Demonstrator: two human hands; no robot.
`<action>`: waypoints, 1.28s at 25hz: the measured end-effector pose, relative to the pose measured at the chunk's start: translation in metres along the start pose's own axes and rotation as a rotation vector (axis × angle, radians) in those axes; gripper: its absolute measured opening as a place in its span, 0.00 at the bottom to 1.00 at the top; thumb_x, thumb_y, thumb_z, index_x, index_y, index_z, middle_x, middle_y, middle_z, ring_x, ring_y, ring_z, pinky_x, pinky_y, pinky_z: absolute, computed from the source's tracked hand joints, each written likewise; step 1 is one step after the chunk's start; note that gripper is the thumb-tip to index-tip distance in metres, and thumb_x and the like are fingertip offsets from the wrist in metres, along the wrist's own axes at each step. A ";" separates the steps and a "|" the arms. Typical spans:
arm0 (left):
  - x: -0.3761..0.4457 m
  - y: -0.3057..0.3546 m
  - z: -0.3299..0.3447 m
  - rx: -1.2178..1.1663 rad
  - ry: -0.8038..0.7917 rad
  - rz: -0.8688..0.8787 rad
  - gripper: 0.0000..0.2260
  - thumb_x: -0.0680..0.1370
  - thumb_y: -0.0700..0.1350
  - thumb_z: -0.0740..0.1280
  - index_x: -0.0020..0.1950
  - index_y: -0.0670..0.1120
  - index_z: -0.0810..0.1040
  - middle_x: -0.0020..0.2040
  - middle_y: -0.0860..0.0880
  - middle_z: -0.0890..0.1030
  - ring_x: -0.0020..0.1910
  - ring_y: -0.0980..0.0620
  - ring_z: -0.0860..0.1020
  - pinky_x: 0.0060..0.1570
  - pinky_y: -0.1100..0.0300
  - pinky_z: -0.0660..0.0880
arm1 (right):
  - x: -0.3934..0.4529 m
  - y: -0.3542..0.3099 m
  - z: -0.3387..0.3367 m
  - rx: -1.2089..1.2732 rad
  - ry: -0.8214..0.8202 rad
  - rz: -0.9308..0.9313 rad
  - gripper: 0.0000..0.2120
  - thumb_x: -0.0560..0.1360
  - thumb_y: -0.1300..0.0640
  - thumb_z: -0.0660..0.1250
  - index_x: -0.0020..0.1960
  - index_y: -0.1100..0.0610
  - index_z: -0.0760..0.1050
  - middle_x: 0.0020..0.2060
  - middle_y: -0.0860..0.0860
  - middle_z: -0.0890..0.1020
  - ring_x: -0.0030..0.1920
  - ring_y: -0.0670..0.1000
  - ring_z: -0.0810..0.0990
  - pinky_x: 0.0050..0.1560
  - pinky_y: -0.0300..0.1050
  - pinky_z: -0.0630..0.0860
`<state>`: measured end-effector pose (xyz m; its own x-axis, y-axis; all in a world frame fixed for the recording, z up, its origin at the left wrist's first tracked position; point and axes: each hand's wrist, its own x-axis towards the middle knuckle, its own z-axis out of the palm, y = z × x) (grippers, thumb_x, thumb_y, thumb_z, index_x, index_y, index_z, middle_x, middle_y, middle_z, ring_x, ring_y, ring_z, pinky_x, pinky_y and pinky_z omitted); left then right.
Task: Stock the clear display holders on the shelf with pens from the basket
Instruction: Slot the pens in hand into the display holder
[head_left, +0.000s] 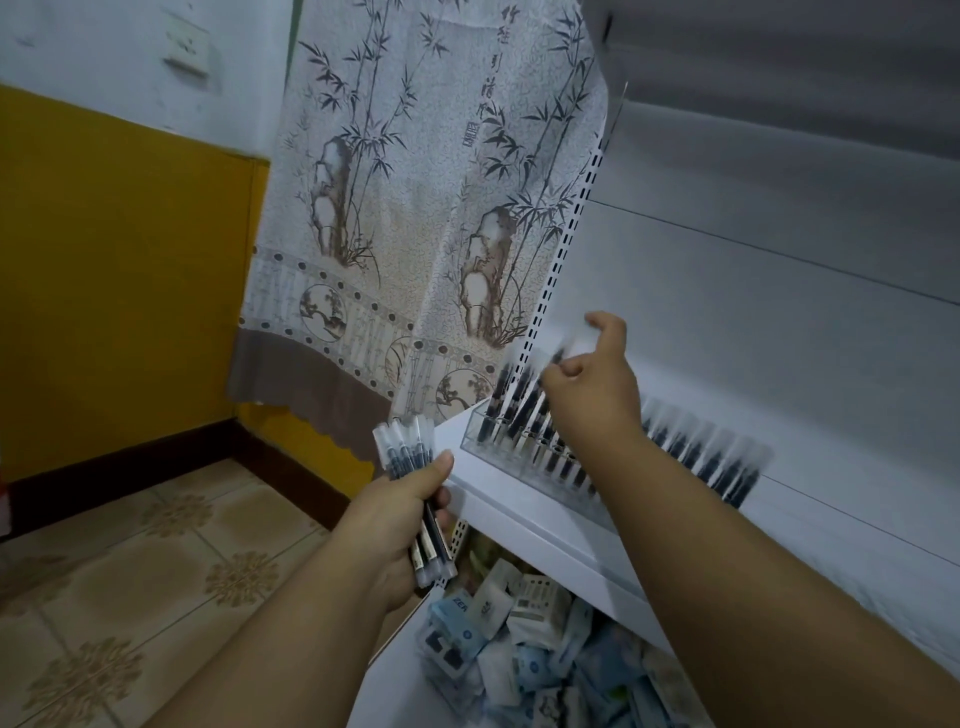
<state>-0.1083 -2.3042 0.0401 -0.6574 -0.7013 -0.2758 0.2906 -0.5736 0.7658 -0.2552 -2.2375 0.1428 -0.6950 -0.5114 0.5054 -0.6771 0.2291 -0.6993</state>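
Clear acrylic display holder (475, 434), standing on the white shelf (550, 525) against the back panel, is carrying a long row of black pens in transparent sleeves, with more filled slots running away to the right behind the forearm.

Right hand (592, 384) is reaching over the holder's left end, thumb and fingers pinching the top of one sleeved pen (550, 361); that pen is blurred, so whether its tip is already seated in a slot cannot be told.

Left hand (410, 525) is gripping a bundle of sleeved pens (408, 452), fingers curled round the barrels, held just beside the shelf's front corner as reserve stock.

Basket: not identifiable in view. Loose blue-and-white packets (519, 634) are lying heaped on the level below the shelf.

Step in hand, as judged: slotting a single pen into the left end of the holder. Next move is likely calling for the pen to be lined up upright over a free slot and lowered without knocking its neighbours, then a fresh pen drawn from the left-hand bundle.
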 end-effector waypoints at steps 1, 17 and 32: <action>0.002 0.000 0.001 -0.009 -0.006 -0.022 0.09 0.76 0.45 0.71 0.41 0.43 0.74 0.29 0.46 0.73 0.22 0.52 0.69 0.21 0.63 0.68 | 0.004 0.002 0.001 -0.035 0.043 -0.053 0.26 0.78 0.61 0.63 0.71 0.45 0.59 0.35 0.49 0.77 0.35 0.53 0.78 0.38 0.51 0.79; 0.005 0.006 0.013 -0.074 -0.047 -0.056 0.06 0.79 0.39 0.66 0.43 0.42 0.72 0.28 0.47 0.74 0.22 0.53 0.69 0.23 0.64 0.66 | 0.023 0.010 0.028 -0.474 -0.138 -0.168 0.13 0.80 0.57 0.57 0.64 0.52 0.70 0.43 0.55 0.81 0.40 0.57 0.79 0.42 0.51 0.79; -0.005 0.002 0.033 -0.134 -0.207 -0.131 0.04 0.79 0.41 0.65 0.49 0.40 0.76 0.33 0.45 0.79 0.26 0.52 0.73 0.23 0.64 0.71 | -0.011 0.003 0.022 0.239 -0.474 0.162 0.06 0.76 0.60 0.71 0.52 0.57 0.79 0.36 0.54 0.80 0.19 0.39 0.69 0.23 0.34 0.67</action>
<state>-0.1274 -2.2879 0.0616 -0.8197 -0.5235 -0.2324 0.2738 -0.7144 0.6440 -0.2443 -2.2499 0.1241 -0.5628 -0.8150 0.1377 -0.4586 0.1693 -0.8723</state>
